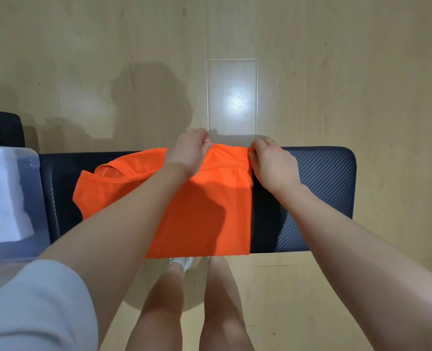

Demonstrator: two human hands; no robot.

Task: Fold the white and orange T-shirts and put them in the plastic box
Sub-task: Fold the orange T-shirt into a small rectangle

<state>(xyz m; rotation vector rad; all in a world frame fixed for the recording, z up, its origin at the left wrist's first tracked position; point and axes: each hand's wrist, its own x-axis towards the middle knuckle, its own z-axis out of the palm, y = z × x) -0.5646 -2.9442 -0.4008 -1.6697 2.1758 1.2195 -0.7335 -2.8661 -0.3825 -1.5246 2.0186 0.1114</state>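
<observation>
Over at the left edge the plastic box [36, 173] sits on the end of the dark padded table [321, 178], and a white T-shirt [2, 196] already lies folded inside it, so by my reckoning only the orange one is left. The orange T-shirt [204, 211] lies spread across the middle of the table, its neck opening toward the box and its straight right-hand edge running from the near rim to the far rim. The left hand [188, 152] has its fingers curled round the cloth at the far edge, pinching it; just to the right, the right hand [270, 164], a ring on one finger, pinches the far right corner the same way. Both hands grip the same far hem, close together. To do this fold well, I'd say keep both pinches level and the hem taut between them, bring the far edge squarely toward the near one so the sides line up, and smooth out the bunched cloth by the neck before folding again to a size that suits the box.
</observation>
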